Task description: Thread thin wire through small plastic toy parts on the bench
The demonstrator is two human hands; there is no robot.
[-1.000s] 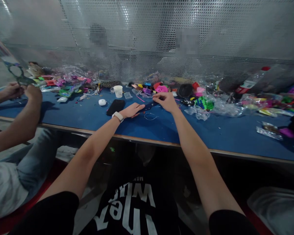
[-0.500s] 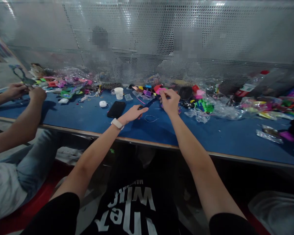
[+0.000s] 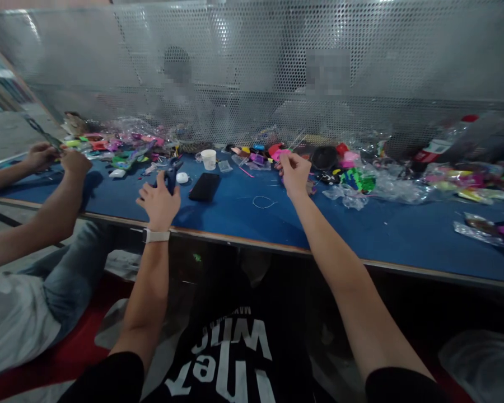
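My left hand [image 3: 158, 201] is over the table's left part, its fingers spread. Right behind its thumb and index finger is a dark tool that looks like scissors [image 3: 171, 176]; the hand does not wrap round it. My right hand [image 3: 295, 174] is pinched closed above the table, near a pink piece [image 3: 279, 154]. What its fingertips hold is hidden, though thin pale strands show just above them. Between my hands a loop of pale thread or fine beads [image 3: 263, 202] lies on the blue table [image 3: 243, 224].
A black phone [image 3: 204, 187], a white earbud case [image 3: 182, 178] and a paper cup [image 3: 209, 159] stand left of centre. Colourful pieces and clear plastic bags [image 3: 399, 187] line the perforated metal screen [image 3: 252, 67]. A bottle [image 3: 439, 145] leans at right. A co-worker's hands [image 3: 73, 162] work at far left.
My left hand has swung left from beside my right hand, past the phone, and the dark tool has moved with it; its fingers have spread. My right hand stays pinched in nearly the same place.
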